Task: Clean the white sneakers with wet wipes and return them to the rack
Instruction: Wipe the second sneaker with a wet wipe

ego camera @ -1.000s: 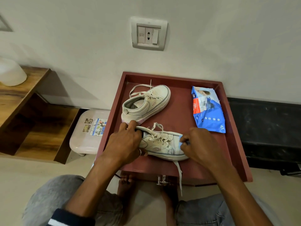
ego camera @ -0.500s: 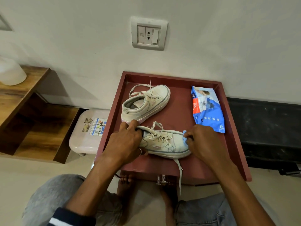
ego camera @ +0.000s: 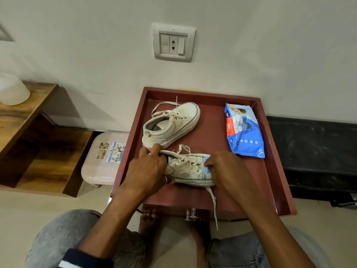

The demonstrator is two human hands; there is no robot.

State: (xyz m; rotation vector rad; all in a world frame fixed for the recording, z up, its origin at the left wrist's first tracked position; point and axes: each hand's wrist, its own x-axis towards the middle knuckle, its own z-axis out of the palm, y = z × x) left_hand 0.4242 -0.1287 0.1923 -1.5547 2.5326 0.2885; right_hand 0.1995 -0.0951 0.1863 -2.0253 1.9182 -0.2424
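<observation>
Two white sneakers sit on a dark red tray-top table (ego camera: 212, 196). The far sneaker (ego camera: 172, 123) stands free, toe toward the wall. The near sneaker (ego camera: 188, 170) lies across the tray. My left hand (ego camera: 147, 169) grips its heel and collar. My right hand (ego camera: 225, 170) covers the toe and pinches a pale blue wet wipe (ego camera: 207, 161) against the upper. One lace hangs over the tray's front edge. A blue wet-wipe pack (ego camera: 244, 130) lies at the tray's right.
A pale plastic stool (ego camera: 100, 161) stands left of the table. Wooden shelves (ego camera: 29, 136) sit further left, bearing a white container (ego camera: 11, 89). A wall socket (ego camera: 173, 43) is above the tray. A black ledge (ego camera: 313, 151) runs right. My knees and bare feet are below.
My right hand with the wipe slid right along the toe, then came back left over it toward the laces. My left hand kept its grip on the heel.
</observation>
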